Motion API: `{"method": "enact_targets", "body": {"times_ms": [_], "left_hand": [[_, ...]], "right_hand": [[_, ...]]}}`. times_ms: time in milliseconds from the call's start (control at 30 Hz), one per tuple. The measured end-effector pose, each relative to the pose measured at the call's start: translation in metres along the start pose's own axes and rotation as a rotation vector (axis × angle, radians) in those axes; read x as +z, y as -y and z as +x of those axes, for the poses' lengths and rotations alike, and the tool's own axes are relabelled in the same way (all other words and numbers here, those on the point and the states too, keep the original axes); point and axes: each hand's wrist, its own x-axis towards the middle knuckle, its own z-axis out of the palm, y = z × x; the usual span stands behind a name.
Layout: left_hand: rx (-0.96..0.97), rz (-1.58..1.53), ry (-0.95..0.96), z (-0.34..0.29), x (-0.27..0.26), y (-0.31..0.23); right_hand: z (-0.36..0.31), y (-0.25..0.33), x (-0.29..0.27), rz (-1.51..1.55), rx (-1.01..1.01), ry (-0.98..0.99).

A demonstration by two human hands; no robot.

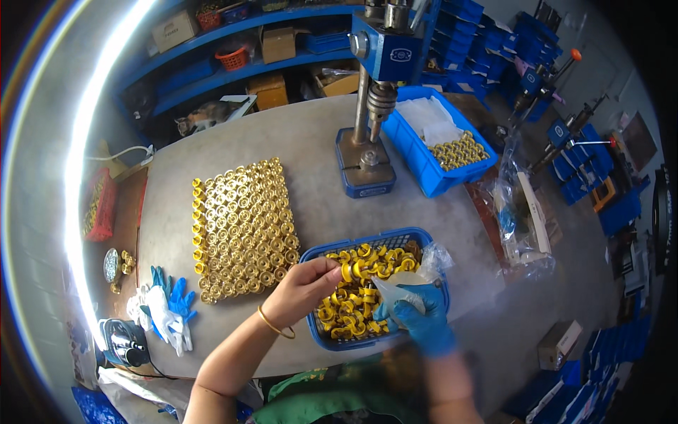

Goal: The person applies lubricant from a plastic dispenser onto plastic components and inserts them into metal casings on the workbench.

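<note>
My left hand (pixel 305 284), bare with a gold bangle at the wrist, pinches a yellow ring-shaped part (pixel 347 273) above a blue plastic basket (pixel 326 249). Many similar yellow parts (pixel 347 314) lie loose inside the basket. In a blue glove, my right hand (pixel 422 319) grips a clear plastic squeeze bag (pixel 400 295) with whitish contents. The bag's narrow tip points up and left, close to the held part. A crumpled clear bag (pixel 436 260) lies at the basket's right end. Left of the basket, brass round parts (pixel 247 222) stand in tight rows on the table.
A blue drill press (pixel 366 166) stands at the table's far side, beside a blue bin (pixel 434 185) of brass parts. Gloves (pixel 166 311) lie at the left edge, near a dark device (pixel 123 344). A cat (pixel 206 119) rests beyond the table, below blue shelves (pixel 311 56).
</note>
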Motion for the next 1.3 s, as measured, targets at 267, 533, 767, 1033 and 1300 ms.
{"method": "enact_targets", "body": {"times_ms": [267,533,767,1033,1300], "left_hand": [[-0.183,-0.794,0.041,-0.006,0.012,0.016],[-0.152,-0.805,0.071,-0.006,0.014,0.017],[-0.119,-0.802,0.115,-0.004,0.015,0.021],[-0.161,-0.801,0.114,-0.003,0.014,0.023],[-0.193,-0.840,0.140,-0.003,0.012,0.025]], "right_hand": [[0.004,-0.004,0.000,-0.020,-0.012,0.024],[0.004,-0.001,0.003,-0.060,0.032,0.021],[0.005,-0.001,0.003,-0.087,0.002,0.020],[0.004,-0.001,0.004,-0.019,0.036,0.008],[0.004,-0.004,0.004,-0.011,0.040,-0.018]]}}
